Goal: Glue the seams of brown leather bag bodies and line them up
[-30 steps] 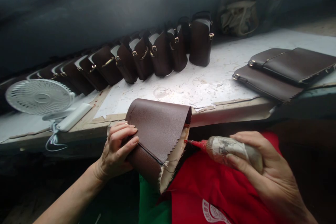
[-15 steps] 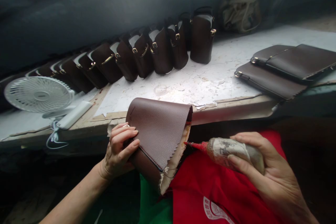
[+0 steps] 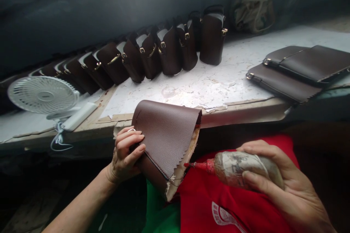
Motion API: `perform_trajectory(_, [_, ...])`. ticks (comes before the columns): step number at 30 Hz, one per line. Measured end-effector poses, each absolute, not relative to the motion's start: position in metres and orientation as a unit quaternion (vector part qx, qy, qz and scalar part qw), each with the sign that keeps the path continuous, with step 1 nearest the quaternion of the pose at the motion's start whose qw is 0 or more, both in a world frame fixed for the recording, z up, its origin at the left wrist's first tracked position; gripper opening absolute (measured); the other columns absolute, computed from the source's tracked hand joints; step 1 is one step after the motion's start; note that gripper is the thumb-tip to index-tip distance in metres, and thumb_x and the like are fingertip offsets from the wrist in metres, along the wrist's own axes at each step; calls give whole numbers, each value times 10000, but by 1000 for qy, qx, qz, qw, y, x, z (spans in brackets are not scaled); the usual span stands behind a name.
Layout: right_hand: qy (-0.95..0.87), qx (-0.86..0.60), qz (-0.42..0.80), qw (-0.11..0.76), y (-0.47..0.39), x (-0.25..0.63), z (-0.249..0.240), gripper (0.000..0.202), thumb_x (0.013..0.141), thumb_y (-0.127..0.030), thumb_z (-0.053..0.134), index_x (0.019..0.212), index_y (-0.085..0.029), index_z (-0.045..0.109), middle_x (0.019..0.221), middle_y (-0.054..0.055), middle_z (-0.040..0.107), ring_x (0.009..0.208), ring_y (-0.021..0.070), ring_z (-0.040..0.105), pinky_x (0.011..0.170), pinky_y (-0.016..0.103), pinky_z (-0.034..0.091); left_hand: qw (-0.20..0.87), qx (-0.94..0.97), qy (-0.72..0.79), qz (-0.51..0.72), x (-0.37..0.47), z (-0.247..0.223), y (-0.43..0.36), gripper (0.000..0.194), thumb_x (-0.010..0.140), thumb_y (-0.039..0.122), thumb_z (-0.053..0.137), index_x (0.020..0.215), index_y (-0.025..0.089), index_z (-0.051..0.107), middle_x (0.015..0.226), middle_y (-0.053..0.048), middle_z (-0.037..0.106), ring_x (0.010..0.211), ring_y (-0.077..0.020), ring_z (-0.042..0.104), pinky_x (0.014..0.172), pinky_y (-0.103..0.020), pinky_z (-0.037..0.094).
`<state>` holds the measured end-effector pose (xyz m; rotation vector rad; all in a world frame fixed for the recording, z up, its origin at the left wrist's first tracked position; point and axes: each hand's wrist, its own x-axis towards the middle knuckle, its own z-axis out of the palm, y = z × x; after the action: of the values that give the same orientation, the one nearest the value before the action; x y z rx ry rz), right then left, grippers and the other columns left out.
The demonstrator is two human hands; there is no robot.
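Observation:
A brown leather bag body (image 3: 166,134) with zigzag-cut edges and a stitched side seam is held tilted above my lap. My left hand (image 3: 128,151) is closed on its left end, fingers on top, the thumb by the seam. The bag's open end faces right and shows a pale, frayed lining (image 3: 179,174). In my right hand (image 3: 276,178) is a worn squeeze bottle (image 3: 246,169) with a red nozzle, lying nearly level. The nozzle's dark tip is at the lining's edge; whether it touches I cannot tell.
Several finished brown bags (image 3: 169,52) stand in a row along the worktable (image 3: 207,87). Flat brown leather pieces (image 3: 300,69) lie stacked at the right. A white fan (image 3: 43,94) with a coiled cable is at the left. Red cloth (image 3: 202,193) covers my lap.
My right hand has moved the bottle's nozzle down and slightly left along the lining edge, nearer the seam corner. My left hand and the bag have hardly moved.

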<state>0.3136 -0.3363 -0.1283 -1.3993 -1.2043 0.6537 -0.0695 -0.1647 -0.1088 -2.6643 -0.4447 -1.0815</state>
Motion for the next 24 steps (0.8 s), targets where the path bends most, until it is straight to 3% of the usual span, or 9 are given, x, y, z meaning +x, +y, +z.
perform_trajectory(5, [-502,-628,233,548,-332,314,-131,235,943,-329,808,1159,-313,714,1149,3,725,945,167,728,820,196,609,124,-911,-156,-361,-72,-113,-166,479,953,185,685,1391,344,575,1290,-77,617,1197,-296,662,1110,-642,580])
perform_trajectory(10, [-468,-614,303,558,-330,315,-133,207,951,-363,793,1134,-302,721,1188,14,732,947,178,752,767,190,621,121,-906,-153,-375,-72,-115,-166,507,951,152,671,1410,346,573,1281,-77,622,1196,-291,666,1110,-635,584])
perform_trajectory(16, [-484,-633,263,544,-326,316,-137,218,942,-357,808,1131,-300,716,1125,10,735,916,173,732,787,206,617,125,-907,-155,-371,-70,-117,-167,522,940,139,673,1409,349,578,1274,-72,625,1179,-292,667,1087,-641,592])
perform_trajectory(20, [-501,-595,307,549,-335,314,-126,217,941,-355,801,1143,-313,735,1177,24,738,955,203,771,775,225,651,124,-903,-158,-379,-71,-117,-168,575,933,106,653,1445,350,566,1273,-86,629,1171,-301,665,1066,-658,597])
perform_trajectory(24, [-508,-602,262,558,-343,311,-118,228,933,-321,797,1152,-337,740,1155,13,747,975,217,777,793,247,663,119,-898,-163,-391,-71,-118,-169,619,909,88,672,1465,337,565,1288,-95,624,1177,-316,663,1076,-667,585])
